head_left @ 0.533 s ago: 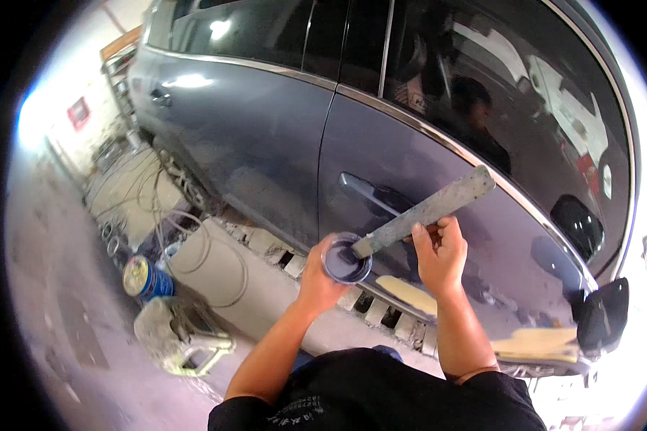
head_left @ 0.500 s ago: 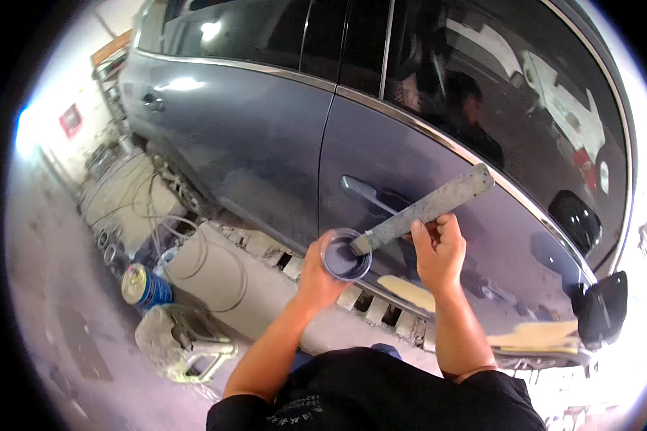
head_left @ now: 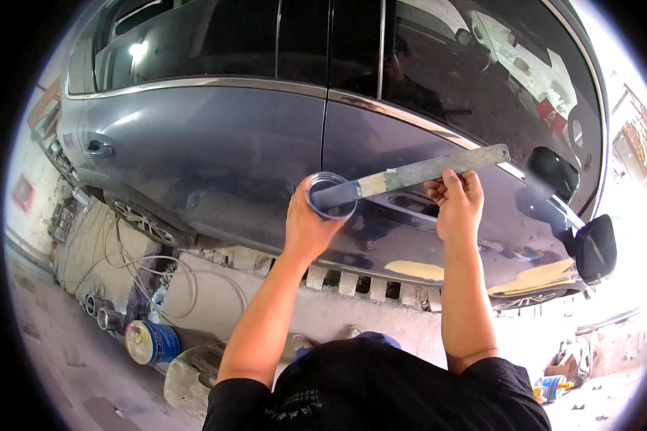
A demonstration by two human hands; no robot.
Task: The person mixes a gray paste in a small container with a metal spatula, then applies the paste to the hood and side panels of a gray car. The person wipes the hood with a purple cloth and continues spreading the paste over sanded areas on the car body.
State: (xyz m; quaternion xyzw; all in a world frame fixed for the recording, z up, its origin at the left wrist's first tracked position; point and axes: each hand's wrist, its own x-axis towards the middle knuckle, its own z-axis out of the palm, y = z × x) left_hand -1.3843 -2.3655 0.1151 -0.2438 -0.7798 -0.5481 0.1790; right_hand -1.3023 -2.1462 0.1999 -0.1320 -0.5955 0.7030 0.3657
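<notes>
My left hand (head_left: pixel 305 228) is wrapped round a clear plastic cup (head_left: pixel 349 210) of dark blue-grey paint, tilted toward me. A long, flat stirring stick (head_left: pixel 438 167), crusted with old paint, is pinched near its outer end between the fingers of my right hand (head_left: pixel 460 205). Its other end reaches into the cup, and the part at the mouth is coated in wet blue-grey paint. Both hands are in front of a grey-blue car (head_left: pixel 216 161), near the seam between its two doors. The stick partly covers the front door's handle.
Yellowish filler patches (head_left: pixel 413 270) mark the lower front door. At lower left stand a blue paint can (head_left: pixel 167 343) and a dirty stool (head_left: pixel 187 384), with looped hoses (head_left: pixel 187 287) on the floor. A side mirror (head_left: pixel 595 248) sticks out at right.
The stick has been drawn partly out of the cup, showing more of its paint-coated end, and lies flatter. Cup and hands appear higher in the view, which has shifted along the car.
</notes>
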